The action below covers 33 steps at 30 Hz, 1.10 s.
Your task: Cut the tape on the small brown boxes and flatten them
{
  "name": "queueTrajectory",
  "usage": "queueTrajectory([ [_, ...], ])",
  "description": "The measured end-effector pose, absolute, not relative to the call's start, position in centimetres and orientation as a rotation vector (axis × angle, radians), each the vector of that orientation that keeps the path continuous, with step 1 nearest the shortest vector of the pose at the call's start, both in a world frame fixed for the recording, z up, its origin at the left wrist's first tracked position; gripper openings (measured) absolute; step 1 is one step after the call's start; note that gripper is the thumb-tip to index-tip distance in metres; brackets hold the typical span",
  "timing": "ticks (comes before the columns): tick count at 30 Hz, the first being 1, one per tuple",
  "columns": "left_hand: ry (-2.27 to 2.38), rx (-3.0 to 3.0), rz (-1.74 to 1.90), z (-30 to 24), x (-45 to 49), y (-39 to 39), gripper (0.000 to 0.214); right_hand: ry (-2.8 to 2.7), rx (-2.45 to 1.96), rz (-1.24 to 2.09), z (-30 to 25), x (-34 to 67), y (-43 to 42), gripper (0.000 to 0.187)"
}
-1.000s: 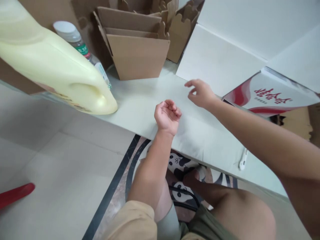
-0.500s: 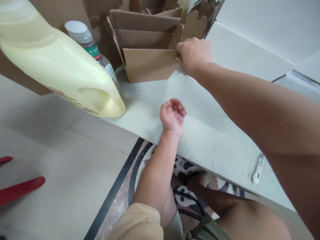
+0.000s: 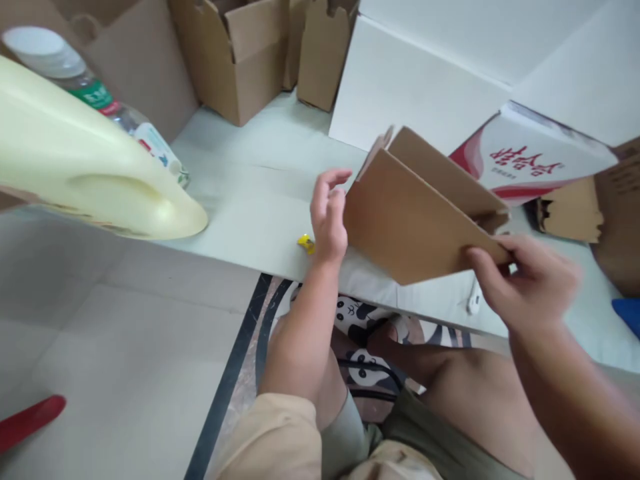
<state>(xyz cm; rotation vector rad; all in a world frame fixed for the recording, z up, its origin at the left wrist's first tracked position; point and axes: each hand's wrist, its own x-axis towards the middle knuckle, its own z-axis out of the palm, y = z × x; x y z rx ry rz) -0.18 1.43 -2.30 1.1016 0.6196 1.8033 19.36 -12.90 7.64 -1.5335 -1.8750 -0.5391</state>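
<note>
Right hand (image 3: 533,283) pinches a plain brown, open-topped cardboard box (image 3: 413,220) (left hand (image 3: 330,223) half-spread).

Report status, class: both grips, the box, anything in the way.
Right grip holds cardboard box by its edge. Left grip open beside it, contact unclear. Possible obstacle: small yellow item near left grip.

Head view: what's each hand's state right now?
Left hand: open, loosely curled beside the cardboard box; contact unclear.
Right hand: closed on that cardboard box's edge, holding it.
</note>
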Motion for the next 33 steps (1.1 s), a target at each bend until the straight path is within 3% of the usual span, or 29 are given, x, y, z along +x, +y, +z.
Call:
queueTrajectory([
  [5,0.312,1.494,1.529,-1.3,2.9,-0.2,0.046,-1.884,-1.377,-0.431,6.2,21.6,-19.2,0.021],
  [9,0.344,1.511,1.495,-0.8,4.6,-1.2,0.047,-1.546,-1.261,-0.397,3.4,23.3,-21.2,0.042],
  [12,0.375,1.503,1.481,-0.6,5.5,-2.0,0.046,-1.319,-1.315,-0.331,0.6,24.0,-21.8,0.049],
  [17,0.362,1.477,1.45,-0.9,6.4,-3.1,0.039,-1.315,-1.396,-0.117,-2.2,25.4,-21.8,0.07],
  [28,0.585,1.581,1.556,-1.6,7.6,-3.5,0.047,-1.557,-1.287,-0.194,-2.3,25.9,-21.1,0.034],
  [33,0.633,1.63,1.584,-1.2,8.0,-5.4,0.044,-1.316,-1.267,-0.152,-3.4,26.0,-21.2,0.044],
])
